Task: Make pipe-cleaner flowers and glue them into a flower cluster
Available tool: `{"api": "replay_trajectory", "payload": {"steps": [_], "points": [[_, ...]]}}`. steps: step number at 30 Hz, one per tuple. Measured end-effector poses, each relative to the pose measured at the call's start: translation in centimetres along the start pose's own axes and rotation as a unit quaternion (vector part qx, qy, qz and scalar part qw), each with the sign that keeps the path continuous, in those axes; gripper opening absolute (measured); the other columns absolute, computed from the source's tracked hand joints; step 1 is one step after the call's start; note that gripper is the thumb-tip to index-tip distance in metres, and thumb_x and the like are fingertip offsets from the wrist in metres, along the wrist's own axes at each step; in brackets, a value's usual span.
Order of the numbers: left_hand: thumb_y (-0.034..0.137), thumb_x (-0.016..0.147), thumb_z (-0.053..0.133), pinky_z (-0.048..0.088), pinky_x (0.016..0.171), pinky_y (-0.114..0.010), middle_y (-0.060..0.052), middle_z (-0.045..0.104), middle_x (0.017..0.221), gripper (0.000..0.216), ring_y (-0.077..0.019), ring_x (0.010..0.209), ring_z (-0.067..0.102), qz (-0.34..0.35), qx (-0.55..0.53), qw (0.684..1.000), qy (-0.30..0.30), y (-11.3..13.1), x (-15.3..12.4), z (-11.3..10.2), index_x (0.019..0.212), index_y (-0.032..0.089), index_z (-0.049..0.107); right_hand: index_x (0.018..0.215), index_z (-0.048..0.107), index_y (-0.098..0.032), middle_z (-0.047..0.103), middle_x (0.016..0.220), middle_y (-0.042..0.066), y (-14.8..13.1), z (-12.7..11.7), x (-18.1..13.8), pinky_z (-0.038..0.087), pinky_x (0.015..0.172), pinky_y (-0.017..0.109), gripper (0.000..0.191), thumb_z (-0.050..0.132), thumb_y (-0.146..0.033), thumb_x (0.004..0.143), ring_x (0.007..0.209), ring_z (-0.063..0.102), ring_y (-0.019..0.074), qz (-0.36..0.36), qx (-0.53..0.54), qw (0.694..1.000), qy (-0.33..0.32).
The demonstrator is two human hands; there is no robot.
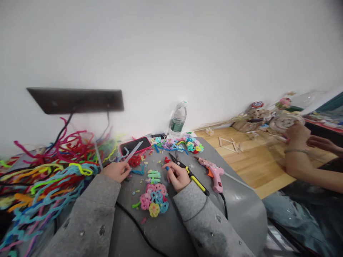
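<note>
My left hand [116, 171] is closed, fingertips curled together over the grey table; whatever they hold is hidden. A translucent glue stick [134, 151] slants up just behind its knuckles; I cannot tell whether the hand grips it. Between thumb and finger of my right hand [178, 176] is a small blue piece [167, 168], possibly pipe cleaner. Between the hands lie a stack of green twisted pieces [154, 175] and a cluster of pink, blue and yellow pipe-cleaner flowers [154, 200]. Yellow-black pliers [197, 181] lie beside my right hand, with a pink glue gun [214, 173] farther right.
Tangled pipe cleaners [53, 178] heap at the left. Toward the wall are a phone [135, 145], a water bottle [178, 119] and more colourful flowers [195, 145]. A black cable [139, 228] crosses the table [241, 214]. Another person's hands [298, 137] work at the right.
</note>
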State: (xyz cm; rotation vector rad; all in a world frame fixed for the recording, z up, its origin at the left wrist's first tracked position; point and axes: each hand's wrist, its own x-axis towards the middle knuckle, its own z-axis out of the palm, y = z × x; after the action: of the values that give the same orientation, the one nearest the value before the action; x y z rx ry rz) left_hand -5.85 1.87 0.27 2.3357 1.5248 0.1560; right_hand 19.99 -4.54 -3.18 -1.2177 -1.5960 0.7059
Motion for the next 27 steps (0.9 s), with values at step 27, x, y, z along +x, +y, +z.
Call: {"api": "replay_trajectory", "payload": {"steps": [27], "points": [[0.043, 0.066, 0.065, 0.055, 0.066, -0.032, -0.010, 0.070, 0.084, 0.033, -0.0218, 0.076, 0.067, 0.040, -0.477, 0.870, 0.119, 3.3, 0.9, 1.5, 0.081, 0.014, 0.064, 0.089, 0.059, -0.015, 0.045, 0.042, -0.006, 0.1, 0.4, 0.2, 0.033, 0.041, 0.020, 0.023, 0.042, -0.030, 0.086, 0.036, 0.043, 0.0086, 0.026, 0.041, 0.999, 0.011]]}}
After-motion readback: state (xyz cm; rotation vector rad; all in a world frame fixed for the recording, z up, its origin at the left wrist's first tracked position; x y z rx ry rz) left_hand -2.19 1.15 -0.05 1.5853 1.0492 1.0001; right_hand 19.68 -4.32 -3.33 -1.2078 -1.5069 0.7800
